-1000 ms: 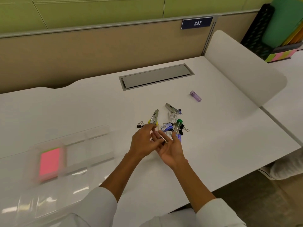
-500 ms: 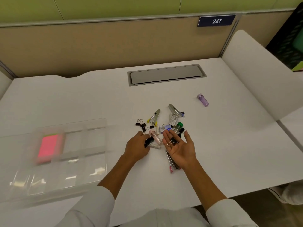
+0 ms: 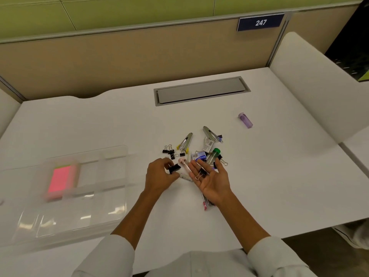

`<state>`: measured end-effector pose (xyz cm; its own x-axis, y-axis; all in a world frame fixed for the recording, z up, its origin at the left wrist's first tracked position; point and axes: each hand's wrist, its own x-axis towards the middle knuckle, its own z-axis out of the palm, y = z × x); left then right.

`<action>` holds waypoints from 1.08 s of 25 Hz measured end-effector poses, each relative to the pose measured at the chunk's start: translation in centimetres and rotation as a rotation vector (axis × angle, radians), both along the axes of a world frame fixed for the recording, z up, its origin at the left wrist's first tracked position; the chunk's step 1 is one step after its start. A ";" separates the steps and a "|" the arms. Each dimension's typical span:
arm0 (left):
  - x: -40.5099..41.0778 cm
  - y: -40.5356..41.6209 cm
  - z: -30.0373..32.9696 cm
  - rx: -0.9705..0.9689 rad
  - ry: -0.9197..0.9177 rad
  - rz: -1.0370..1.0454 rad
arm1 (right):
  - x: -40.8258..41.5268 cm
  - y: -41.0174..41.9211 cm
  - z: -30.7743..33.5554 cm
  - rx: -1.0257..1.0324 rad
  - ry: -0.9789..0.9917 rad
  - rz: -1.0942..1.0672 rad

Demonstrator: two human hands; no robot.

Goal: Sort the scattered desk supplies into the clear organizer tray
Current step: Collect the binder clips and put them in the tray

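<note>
A heap of desk supplies lies mid-desk: black binder clips (image 3: 169, 151), two metal staple removers (image 3: 186, 139), a green-capped tube (image 3: 213, 155), a blue staple box (image 3: 200, 156) and a pink-capped tube (image 3: 184, 165). My left hand (image 3: 159, 175) pinches a large black binder clip (image 3: 174, 168) at the heap's near edge. My right hand (image 3: 212, 178) is palm up with fingers straight, and a small black binder clip (image 3: 201, 173) rests on it. Pens (image 3: 205, 202) lie partly hidden under that wrist. The clear organizer tray (image 3: 111, 198) sits at the left with pink sticky notes (image 3: 60, 179) in one compartment.
A purple tube (image 3: 246, 120) lies alone to the right of the heap. A grey cable hatch (image 3: 200, 90) is set into the desk's back. White dividers stand at both sides, and the desk's front edge is near my sleeves.
My left hand has picked a large black binder clip off the desk. My right palm stays up with the small clip on it. The view has shifted left and nearer.
</note>
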<state>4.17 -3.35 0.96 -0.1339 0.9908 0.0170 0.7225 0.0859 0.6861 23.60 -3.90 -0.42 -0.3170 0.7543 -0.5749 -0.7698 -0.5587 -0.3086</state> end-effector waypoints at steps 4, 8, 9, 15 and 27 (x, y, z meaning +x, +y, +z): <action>2.0 0.3 1.9 0.109 -0.258 -0.093 | -0.9 -0.1 0.4 -0.008 -0.009 0.034; 4.1 -0.1 2.3 0.032 -0.259 -0.380 | -2.3 -0.3 0.3 -0.030 -0.040 0.046; 4.3 0.0 2.4 0.010 -0.264 -0.407 | -2.3 -0.3 0.3 -0.035 -0.046 0.027; 1.7 3.4 1.8 0.121 -0.248 -0.098 | -1.2 0.2 0.1 -0.078 0.082 -0.088; 0.1 9.0 -0.7 -0.344 0.531 -0.288 | -1.0 0.8 -0.1 -0.104 0.113 -0.093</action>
